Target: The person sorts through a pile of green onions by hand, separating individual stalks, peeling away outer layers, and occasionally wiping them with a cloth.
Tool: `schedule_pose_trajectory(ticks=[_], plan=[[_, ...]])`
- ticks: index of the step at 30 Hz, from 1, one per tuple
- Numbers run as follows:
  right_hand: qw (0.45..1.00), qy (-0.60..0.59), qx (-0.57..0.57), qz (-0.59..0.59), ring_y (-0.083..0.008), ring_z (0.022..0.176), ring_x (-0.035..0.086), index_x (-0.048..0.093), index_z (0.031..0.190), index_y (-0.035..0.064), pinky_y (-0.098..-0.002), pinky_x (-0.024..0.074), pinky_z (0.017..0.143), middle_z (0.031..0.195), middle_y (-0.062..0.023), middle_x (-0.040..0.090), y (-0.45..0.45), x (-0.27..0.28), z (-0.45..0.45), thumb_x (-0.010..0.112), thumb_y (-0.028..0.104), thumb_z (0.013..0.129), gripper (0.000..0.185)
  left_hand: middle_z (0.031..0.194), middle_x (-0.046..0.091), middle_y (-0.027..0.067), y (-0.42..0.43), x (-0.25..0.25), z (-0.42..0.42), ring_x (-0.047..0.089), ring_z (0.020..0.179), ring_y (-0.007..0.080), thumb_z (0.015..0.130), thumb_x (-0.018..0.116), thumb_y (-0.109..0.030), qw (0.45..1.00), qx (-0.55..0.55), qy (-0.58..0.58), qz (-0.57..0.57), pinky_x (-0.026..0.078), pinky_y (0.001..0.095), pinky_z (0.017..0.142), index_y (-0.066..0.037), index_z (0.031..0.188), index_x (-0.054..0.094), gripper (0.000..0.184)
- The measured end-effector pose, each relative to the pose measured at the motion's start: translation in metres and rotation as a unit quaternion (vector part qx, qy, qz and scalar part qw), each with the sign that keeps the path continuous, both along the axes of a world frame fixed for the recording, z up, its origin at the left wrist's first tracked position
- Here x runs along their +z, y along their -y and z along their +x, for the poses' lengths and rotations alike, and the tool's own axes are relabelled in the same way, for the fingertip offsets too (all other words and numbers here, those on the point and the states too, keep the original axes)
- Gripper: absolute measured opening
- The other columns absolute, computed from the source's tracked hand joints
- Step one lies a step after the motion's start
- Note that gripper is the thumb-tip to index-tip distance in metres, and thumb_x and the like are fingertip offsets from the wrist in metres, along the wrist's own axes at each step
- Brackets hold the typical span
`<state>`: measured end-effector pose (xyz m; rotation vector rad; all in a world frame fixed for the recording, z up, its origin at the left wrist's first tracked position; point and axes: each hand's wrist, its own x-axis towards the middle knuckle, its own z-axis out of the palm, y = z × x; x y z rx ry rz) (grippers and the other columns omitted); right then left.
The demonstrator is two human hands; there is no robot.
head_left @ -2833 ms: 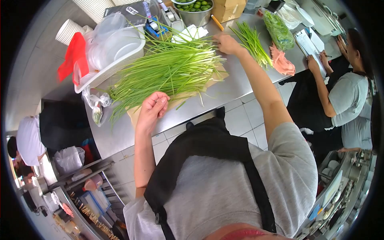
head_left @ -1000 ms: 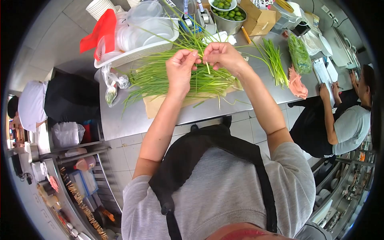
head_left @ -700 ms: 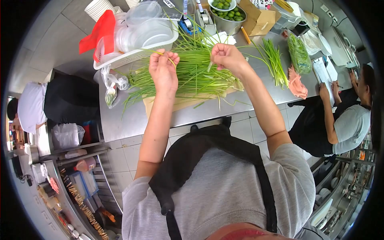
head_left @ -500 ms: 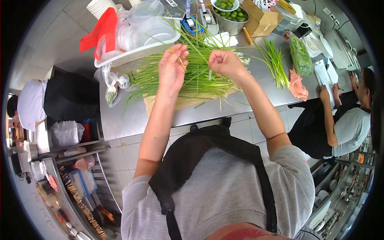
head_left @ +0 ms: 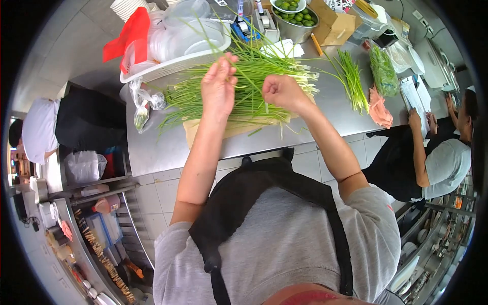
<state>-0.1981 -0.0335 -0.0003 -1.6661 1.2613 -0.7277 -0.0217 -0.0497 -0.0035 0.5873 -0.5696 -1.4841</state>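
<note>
A large heap of long green stalks (head_left: 254, 96) with pale ends to the right lies on brown paper (head_left: 223, 130) on the steel table (head_left: 168, 152). Above the heap's left part my left hand (head_left: 218, 86) is raised, its fingers curled round a thin green stalk. My right hand (head_left: 285, 92) is closed in a pinch over the heap's right part, with the pale end of a stalk hanging under its fingers. A smaller bunch of green stalks (head_left: 352, 81) lies apart, further right.
A white basket (head_left: 175, 65) of plastic lids and a red bag (head_left: 127, 40) stand at the back left. A metal bowl (head_left: 296, 31) of green limes, a cardboard box (head_left: 330, 25) and bagged greens (head_left: 384, 71) are behind. A person (head_left: 432, 157) with papers stands right; another (head_left: 76, 127) left.
The right hand has come back from the right over the heap. My hands met above it, then moved apart; the left rose with a stalk. Lately the right hand dropped slightly.
</note>
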Motion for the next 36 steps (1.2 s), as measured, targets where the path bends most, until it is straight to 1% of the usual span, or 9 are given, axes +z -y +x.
schedule_pose_trajectory(ticks=[3, 5, 8, 12, 17, 22, 25, 30, 36], plan=[[0.995, -0.069, 0.006, -0.069, -0.0064, 0.05, 0.046, 0.055, 0.066, 0.0022, -0.0225, 0.0385, 0.046, 0.055, -0.0012, 0.052, -0.008, -0.004, 0.001, 0.057, 0.005, 0.067, 0.004, 0.087, 0.057, 0.0, 0.002, -0.008, 0.015, 0.045, 0.066, 0.0053, 0.082, 0.057, -0.018, 0.981, 0.183, 0.057, 0.025, 0.035, 0.0186, 0.051, -0.005, 0.101, 0.056, 0.023], [0.97, -0.2, -0.022, -0.136, -0.0255, 0.061, 0.058, 0.061, 0.07, 0.0053, -0.0329, 0.045, 0.058, 0.067, -0.0123, 0.06, -0.008, -0.011, -0.003, 0.06, 0.018, 0.066, 0.013, 0.082, 0.053, -0.0026, 0.002, -0.012, 0.038, 0.042, 0.065, 0.0045, 0.083, 0.054, -0.016, 0.949, 0.292, 0.108, 0.04, 0.034, 0.0185, 0.051, -0.006, 0.107, 0.054, 0.026], [0.974, -0.182, 0.01, -0.138, -0.0264, 0.063, 0.058, 0.062, 0.072, 0.0074, -0.0341, 0.0453, 0.061, 0.068, -0.0112, 0.061, 0.001, -0.003, -0.024, 0.059, 0.012, 0.068, 0.008, 0.083, 0.053, -0.0018, -0.003, -0.012, 0.07, 0.043, 0.065, 0.0046, 0.086, 0.048, -0.012, 0.923, 0.35, 0.157, 0.005, 0.034, 0.0181, 0.051, -0.004, 0.106, 0.053, 0.022], [0.967, -0.183, -0.054, -0.167, -0.027, 0.067, 0.059, 0.063, 0.074, 0.0096, -0.0359, 0.045, 0.063, 0.071, -0.0101, 0.061, 0.034, 0.017, -0.056, 0.055, 0.007, 0.069, 0.009, 0.079, 0.055, 0.0026, -0.009, -0.003, 0.078, 0.047, 0.066, 0.0071, 0.086, 0.047, -0.009, 0.948, 0.298, 0.083, -0.069, 0.037, 0.0197, 0.052, -0.003, 0.1, 0.053, 0.017], [0.911, -0.359, 0.021, -0.203, -0.0279, 0.074, 0.058, 0.062, 0.079, 0.0126, -0.0384, 0.045, 0.064, 0.076, -0.0096, 0.061, 0.053, 0.01, -0.069, 0.053, 0.005, 0.068, 0.017, 0.079, 0.056, 0.0055, -0.015, -0.002, 0.063, 0.049, 0.064, 0.0104, 0.084, 0.05, -0.008, 0.981, 0.171, 0.03, -0.086, 0.038, 0.0207, 0.052, -0.002, 0.095, 0.054, 0.013], [0.883, -0.434, 0.005, -0.181, -0.0286, 0.076, 0.058, 0.061, 0.084, 0.014, -0.0399, 0.0455, 0.065, 0.077, -0.0099, 0.061, 0.048, 0.017, -0.07, 0.053, 0.004, 0.066, 0.022, 0.085, 0.059, 0.008, -0.022, 0.005, 0.04, 0.056, 0.074, 0.0132, 0.084, 0.051, -0.012, 0.989, -0.003, 0.128, -0.067, 0.043, 0.0231, 0.059, -0.004, 0.09, 0.056, 0.012], [0.865, -0.394, -0.039, -0.31, -0.0302, 0.074, 0.056, 0.058, 0.084, 0.0081, -0.0392, 0.0443, 0.064, 0.076, -0.0118, 0.059, 0.047, 0.038, -0.075, 0.054, 0.003, 0.066, 0.019, 0.092, 0.059, 0.0064, -0.03, -0.009, 0.014, 0.056, 0.081, 0.015, 0.085, 0.05, -0.017, 0.968, -0.152, 0.2, -0.012, 0.044, 0.0264, 0.068, -0.006, 0.09, 0.057, 0.014], [0.81, -0.343, -0.07, -0.47, -0.0292, 0.073, 0.058, 0.06, 0.088, 0.0082, -0.0368, 0.0463, 0.066, 0.081, -0.0109, 0.059, 0.046, 0.073, -0.091, 0.052, 0.001, 0.068, 0.023, 0.104, 0.055, 0.0083, -0.035, -0.046, -0.002, 0.055, 0.091, 0.0177, 0.086, 0.049, -0.016, 0.96, -0.173, 0.213, 0.062, 0.046, 0.0298, 0.074, -0.005, 0.091, 0.056, 0.014], [0.873, -0.177, -0.201, -0.408, -0.0206, 0.063, 0.056, 0.062, 0.088, 0.007, -0.029, 0.0441, 0.06, 0.071, -0.0087, 0.058, 0.029, 0.099, -0.097, 0.059, 0.006, 0.068, 0.02, 0.087, 0.059, 0.0063, -0.041, -0.018, 0.0, 0.055, 0.066, 0.0111, 0.086, 0.048, -0.014, 0.977, -0.096, 0.191, 0.02, 0.041, 0.0206, 0.05, -0.005, 0.091, 0.056, 0.013]])
